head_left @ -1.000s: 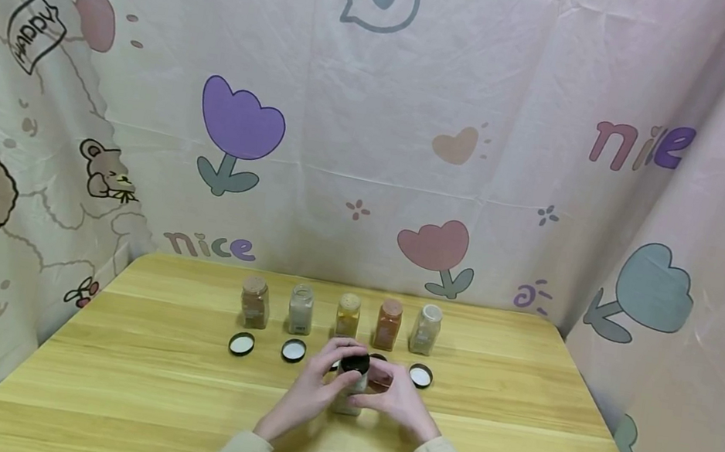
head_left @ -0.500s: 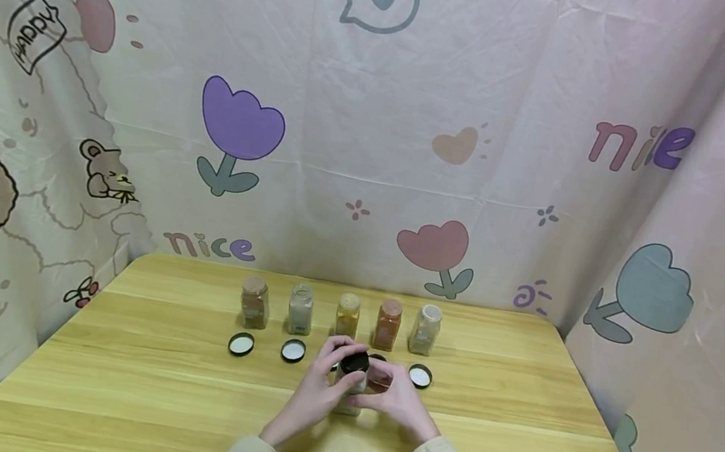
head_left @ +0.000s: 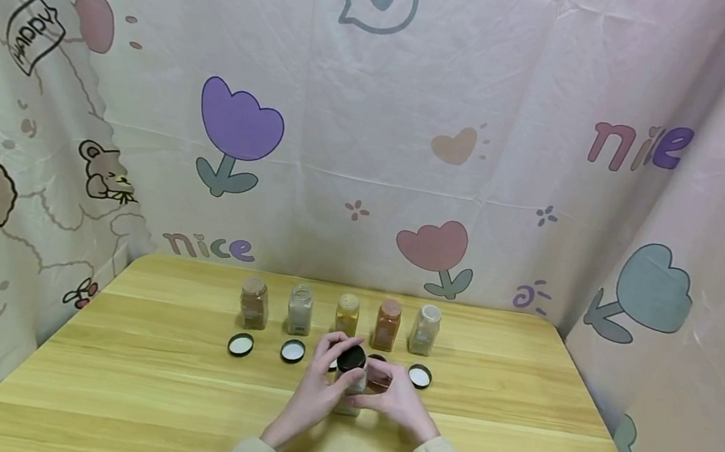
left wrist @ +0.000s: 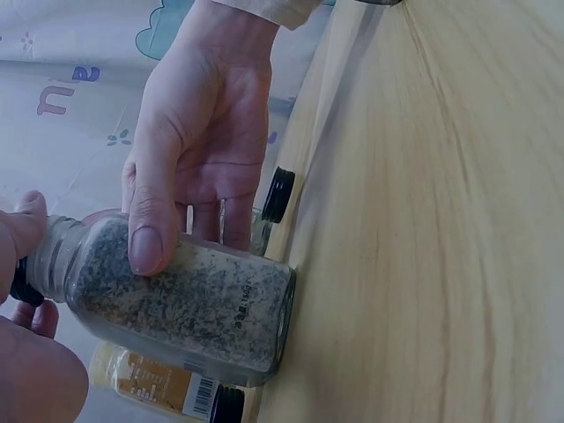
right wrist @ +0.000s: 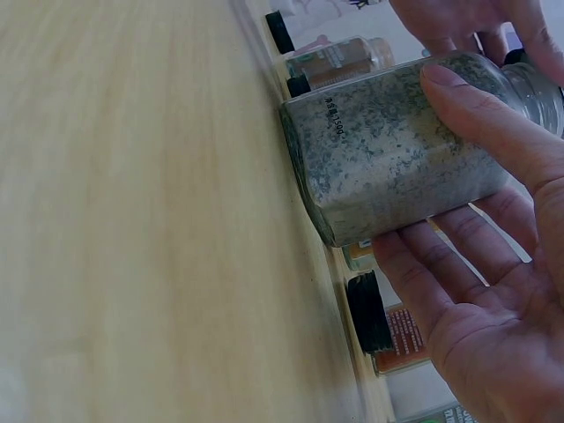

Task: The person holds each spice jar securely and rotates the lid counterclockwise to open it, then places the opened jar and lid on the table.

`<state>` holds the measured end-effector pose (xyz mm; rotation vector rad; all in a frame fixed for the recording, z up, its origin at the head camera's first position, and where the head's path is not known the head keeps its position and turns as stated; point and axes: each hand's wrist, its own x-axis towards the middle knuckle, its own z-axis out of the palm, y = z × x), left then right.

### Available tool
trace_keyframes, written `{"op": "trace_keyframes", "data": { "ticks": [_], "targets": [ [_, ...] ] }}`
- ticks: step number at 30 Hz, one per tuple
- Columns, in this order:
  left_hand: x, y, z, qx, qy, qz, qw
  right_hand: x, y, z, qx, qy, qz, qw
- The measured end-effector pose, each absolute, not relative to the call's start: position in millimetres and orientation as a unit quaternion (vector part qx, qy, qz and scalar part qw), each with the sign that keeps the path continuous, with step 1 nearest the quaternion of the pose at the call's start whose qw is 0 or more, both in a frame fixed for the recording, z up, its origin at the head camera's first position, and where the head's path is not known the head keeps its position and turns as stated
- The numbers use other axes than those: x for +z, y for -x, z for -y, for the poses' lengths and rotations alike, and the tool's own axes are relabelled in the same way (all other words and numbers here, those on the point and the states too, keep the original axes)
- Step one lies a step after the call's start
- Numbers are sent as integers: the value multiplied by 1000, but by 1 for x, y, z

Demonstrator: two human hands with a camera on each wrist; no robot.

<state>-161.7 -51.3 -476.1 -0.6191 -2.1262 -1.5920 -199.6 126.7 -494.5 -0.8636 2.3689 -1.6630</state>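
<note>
A glass spice jar [head_left: 348,403] of green-flecked seasoning [left wrist: 189,308] [right wrist: 397,159] stands on the wooden table [head_left: 168,400] in front of me. My right hand [head_left: 388,392] wraps round its body, with the thumb [left wrist: 145,247] across the front and the fingers [right wrist: 432,282] behind. My left hand [head_left: 332,371] grips the black lid [head_left: 353,358] on top with curled fingertips [left wrist: 26,225]. The left hand's fingertips [right wrist: 476,26] show at the jar's neck in the right wrist view.
Several lidless spice jars stand in a row at the back, from a brown one [head_left: 254,303] to a pale one [head_left: 425,329]. Loose black lids [head_left: 241,344] [head_left: 293,351] [head_left: 420,376] lie before them. Printed curtains close in three sides.
The left hand's fingers have shifted a little round the black lid, which sits slightly higher and further left. The right hand and the jar body have barely moved.
</note>
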Motion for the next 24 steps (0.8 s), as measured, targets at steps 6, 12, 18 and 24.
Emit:
{"op": "trace_keyframes", "data": {
  "ticks": [6,12,18,24],
  "targets": [
    [-476,161,53,-570,223,760,219,-494,199,-127,-555,276,-782,70],
    [-473,162,55,-609,213,740,189,-494,198,-127,-568,271,-773,78],
    [-470,163,57,-651,216,708,170,-493,198,-126,-569,268,-773,80],
    [-469,163,58,-671,199,697,157,-493,197,-126,-566,269,-776,77]
  ]
}}
